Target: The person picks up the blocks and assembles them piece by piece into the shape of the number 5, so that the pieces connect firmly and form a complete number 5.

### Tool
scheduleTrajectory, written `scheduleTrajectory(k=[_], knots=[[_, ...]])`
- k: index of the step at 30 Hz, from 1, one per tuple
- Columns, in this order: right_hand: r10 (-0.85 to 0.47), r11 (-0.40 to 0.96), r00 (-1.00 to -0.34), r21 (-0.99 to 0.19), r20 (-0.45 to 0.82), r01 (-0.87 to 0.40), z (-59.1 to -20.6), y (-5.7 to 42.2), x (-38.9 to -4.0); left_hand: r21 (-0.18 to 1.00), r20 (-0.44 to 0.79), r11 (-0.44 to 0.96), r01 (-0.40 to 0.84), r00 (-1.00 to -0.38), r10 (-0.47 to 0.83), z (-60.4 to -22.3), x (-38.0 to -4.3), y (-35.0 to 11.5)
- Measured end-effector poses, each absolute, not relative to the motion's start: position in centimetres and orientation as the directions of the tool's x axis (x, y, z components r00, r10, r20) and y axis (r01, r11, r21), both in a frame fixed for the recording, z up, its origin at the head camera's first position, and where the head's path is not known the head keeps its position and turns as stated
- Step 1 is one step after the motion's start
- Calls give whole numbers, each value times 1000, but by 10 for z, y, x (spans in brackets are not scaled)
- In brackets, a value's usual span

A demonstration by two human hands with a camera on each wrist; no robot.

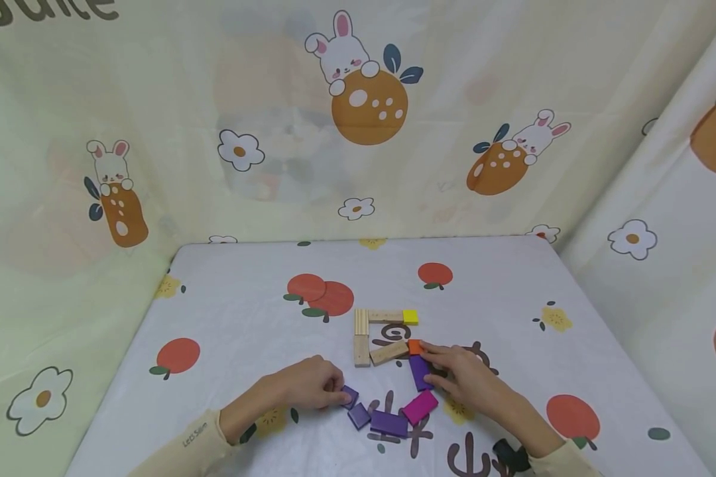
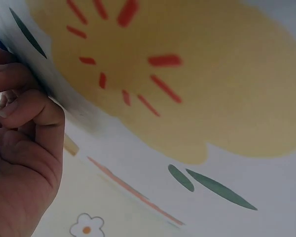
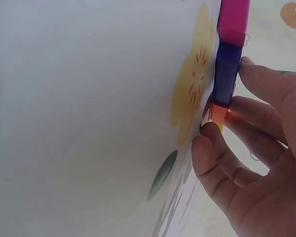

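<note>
Small blocks form a winding line on the white cloth in the head view. At its lower left end, my left hand [image 1: 311, 384] has curled fingers, with thumb and fingertip at a small purple block [image 1: 350, 397]. Another small purple block [image 1: 359, 416] sits beside it, then a longer purple block [image 1: 389, 424] and a magenta block [image 1: 420, 407]. My right hand [image 1: 468, 377] reaches in from the right with fingers extended. Its index fingertip touches the orange block [image 1: 415, 347]; its thumb rests against the side of the upright-running purple block [image 3: 227, 74].
Several plain wooden blocks [image 1: 389, 352] continue the line beyond the orange one, up to a yellow block [image 1: 410, 317]. A black object [image 1: 510, 456] lies by the right sleeve. Printed cloth walls [image 1: 286, 185] stand behind and beside the table.
</note>
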State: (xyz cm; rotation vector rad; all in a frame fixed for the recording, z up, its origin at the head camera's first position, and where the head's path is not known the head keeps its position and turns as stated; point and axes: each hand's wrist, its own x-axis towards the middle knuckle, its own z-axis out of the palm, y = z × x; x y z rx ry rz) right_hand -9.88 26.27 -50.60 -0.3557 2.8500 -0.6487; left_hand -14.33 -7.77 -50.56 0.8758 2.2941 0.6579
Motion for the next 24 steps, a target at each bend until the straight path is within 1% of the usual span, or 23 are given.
scheduleTrajectory(k=[3,5,9,11,13,16,21,24], knots=[[-278,875,-951,-445,-135,-193,-505,262,-100,623,-338,671,402,-635,695,-506,-146,-80],[-284,885,-949,-417,-133,-206,-504,260,-100,623,-311,679,390,-673,671,-503,-149,-83],[-313,910,-942,-320,-118,-263,-500,256,-100,611,-158,675,413,-772,615,-491,-158,-87],[-335,915,-937,-274,-104,-296,-498,255,-99,596,-56,667,447,-805,590,-482,-162,-88],[-345,916,-934,-251,-93,-313,-496,255,-98,582,30,656,481,-819,573,-473,-166,-87],[-354,910,-931,-259,-85,-323,-494,255,-96,561,108,648,516,-821,560,-462,-169,-86],[-358,902,-931,-283,-72,-325,-491,256,-98,513,157,673,532,-829,536,-454,-172,-84],[-351,903,-936,-268,-8,-336,-491,257,-100,425,180,718,551,-829,530,-454,-174,-82]])
